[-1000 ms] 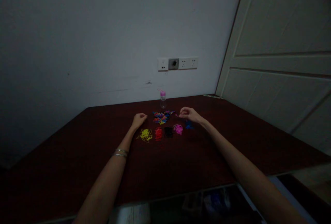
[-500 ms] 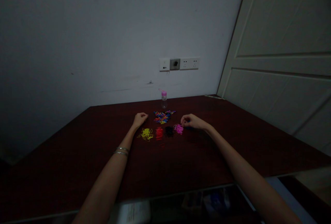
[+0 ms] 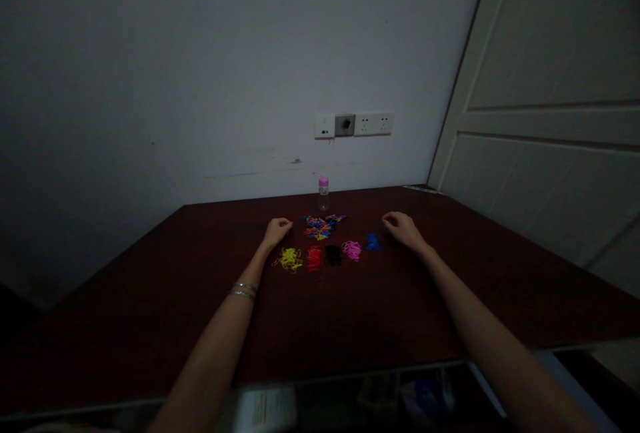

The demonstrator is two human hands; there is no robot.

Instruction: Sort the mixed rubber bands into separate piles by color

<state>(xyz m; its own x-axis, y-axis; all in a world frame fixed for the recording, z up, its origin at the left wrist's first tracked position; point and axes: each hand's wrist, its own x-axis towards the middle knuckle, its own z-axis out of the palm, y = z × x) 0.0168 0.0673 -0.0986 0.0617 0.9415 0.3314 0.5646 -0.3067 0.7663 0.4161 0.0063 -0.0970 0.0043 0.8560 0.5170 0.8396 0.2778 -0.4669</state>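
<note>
My left hand (image 3: 279, 231) rests on the table left of a mixed-colour pile of rubber bands (image 3: 321, 227), thumb and fingertips together; anything between them is too small to see. To the right of the blue rubber bands (image 3: 373, 241), my right hand (image 3: 404, 229) is held with curled fingers and thumb close together, its contents not visible. In a row nearer me lie sorted rubber bands: yellow (image 3: 290, 259), red (image 3: 315, 258), black (image 3: 333, 255) and pink (image 3: 352, 250). A single red band (image 3: 320, 281) lies in front of the red pile.
Behind the mixed pile stands a clear bottle with a pink cap (image 3: 324, 194). The dark red table (image 3: 300, 326) meets a wall with sockets (image 3: 374, 124). A white panelled door (image 3: 550, 113) is at the right. Below the table's front edge are blurred stored items.
My right hand has moved right, away from the pink bands, uncovering the blue pile. My left hand keeps its place beside the mixed pile. The view has shifted slightly.
</note>
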